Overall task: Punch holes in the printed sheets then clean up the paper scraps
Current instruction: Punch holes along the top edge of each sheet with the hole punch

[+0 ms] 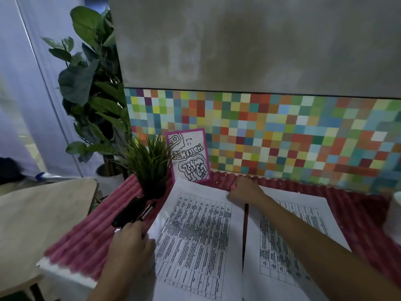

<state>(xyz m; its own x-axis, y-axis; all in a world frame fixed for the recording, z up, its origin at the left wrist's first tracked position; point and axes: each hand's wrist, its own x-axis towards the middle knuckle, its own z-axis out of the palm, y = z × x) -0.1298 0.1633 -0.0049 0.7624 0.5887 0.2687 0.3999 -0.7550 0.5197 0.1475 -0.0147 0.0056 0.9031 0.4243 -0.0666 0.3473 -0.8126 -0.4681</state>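
Two printed sheets with tables lie side by side on a ribbed pink mat (86, 242): the left sheet (195, 240) and the right sheet (290, 242). My left hand (130, 246) rests on the left edge of the left sheet, fingers curled at the paper's edge. A black hole punch (132, 210) lies on the mat just beyond that hand. My right hand (245, 191) reaches across to the far edge of the sheets and is closed on the top corner of the left sheet. No paper scraps are visible.
A small potted grass plant (152, 168) stands behind the punch. A pink-framed doodle card (188, 157) leans on the coloured mosaic wall. A white container (395, 213) sits at the right edge. A pale wooden table (39, 218) and a tall leafy plant (91, 88) are on the left.
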